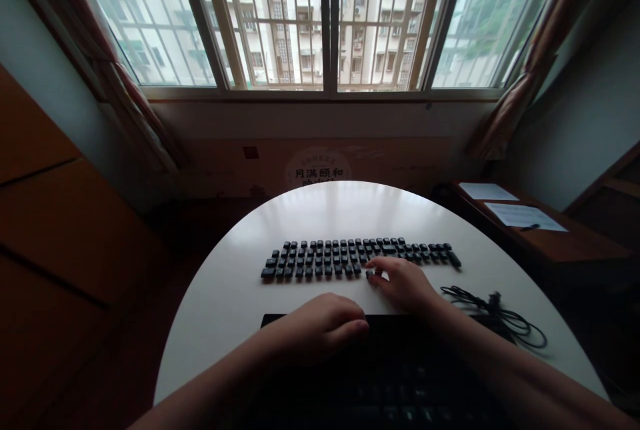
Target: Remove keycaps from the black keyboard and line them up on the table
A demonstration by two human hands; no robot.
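Rows of loose black keycaps (320, 260) are laid out on the round white table (220, 310). My right hand (403, 280) reaches over the near row, its thumb and fingers closed on a single black keycap (370, 274) at that row's right end. Closer to me lies a black keyboard (400, 363), mostly in dark shadow, with some keys faintly visible at the bottom. My left hand (327, 323) is over its far left part, curled, thumb against the forefinger. Whatever those fingers hold, if anything, is hidden.
A coiled black cable (500, 317) lies right of the keyboard. Papers (525, 215) and a dark pen (530, 227) rest on a brown wooden desk (580, 243) at the right. Beyond the table is a barred window (327, 23); a wooden cabinet (60, 217) stands left.
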